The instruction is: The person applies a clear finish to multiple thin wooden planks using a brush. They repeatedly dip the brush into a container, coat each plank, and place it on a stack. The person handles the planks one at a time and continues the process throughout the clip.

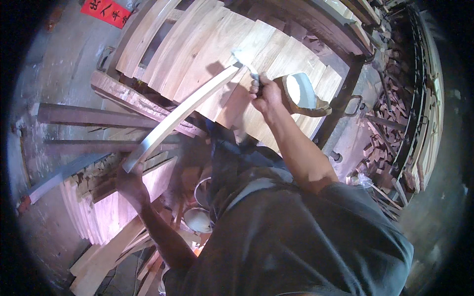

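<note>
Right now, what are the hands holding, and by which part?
Left hand grips the long curved wooden slat at its lower end. Right hand is closed on the handle of a brush, whose head rests at the slat's upper end.

A fan of pale curved boards (207, 54) leans across a dark wooden rack (340, 98), edge over edge. A red paper sign (106, 12) lies on the grey concrete floor (64, 64) at the upper left. Two long dark beams (89, 116) run side by side on the left, and below them sits a stack of reddish curved boards (103, 212). Round tin cans (197, 219) sit low in the middle, near loose planks (98, 266). Off to the right, a heap of dark wood offcuts (380, 148) lies against more stacked pieces.
</note>
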Demonstrator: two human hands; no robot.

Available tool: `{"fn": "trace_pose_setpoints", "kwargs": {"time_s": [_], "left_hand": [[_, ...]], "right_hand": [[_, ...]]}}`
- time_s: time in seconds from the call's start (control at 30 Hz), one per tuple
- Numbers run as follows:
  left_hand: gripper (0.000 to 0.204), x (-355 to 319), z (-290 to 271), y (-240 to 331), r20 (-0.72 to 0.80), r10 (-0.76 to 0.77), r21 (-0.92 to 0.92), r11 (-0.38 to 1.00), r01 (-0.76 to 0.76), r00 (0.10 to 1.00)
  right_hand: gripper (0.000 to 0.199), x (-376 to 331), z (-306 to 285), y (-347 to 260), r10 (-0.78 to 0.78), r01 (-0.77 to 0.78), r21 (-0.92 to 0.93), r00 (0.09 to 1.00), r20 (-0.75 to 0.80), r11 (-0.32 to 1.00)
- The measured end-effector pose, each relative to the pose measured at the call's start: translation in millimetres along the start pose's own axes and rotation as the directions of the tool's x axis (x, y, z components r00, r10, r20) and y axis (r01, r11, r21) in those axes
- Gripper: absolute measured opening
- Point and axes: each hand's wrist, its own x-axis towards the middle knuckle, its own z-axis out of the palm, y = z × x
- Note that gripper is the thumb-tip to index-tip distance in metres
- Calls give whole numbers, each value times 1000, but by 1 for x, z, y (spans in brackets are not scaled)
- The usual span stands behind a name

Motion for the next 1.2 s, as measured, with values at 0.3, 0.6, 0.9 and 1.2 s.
{"fn": "trace_pose_setpoints", "kwargs": {"time_s": [0.3,0.6,0.9,1.2], "left_hand": [[48,-5,5,-19,23,-58,-28,998,59,998],[44,-2,0,-12,80,-153,126,982,142,985],[46,-6,5,-11,23,-97,-24,995,97,995],[38,-12,3,-10,86,-156,85,985,148,984]], "right_hand": [[26,-25,-69,14,-239,155,-305,935,-263,940],[21,-17,-9,-34,-693,423,-841,493,525,-336],[17,-68,40,-7,-505,385,-763,582,638,-520],[23,-22,14,-57,-645,307,-905,635,425,-294]]}}
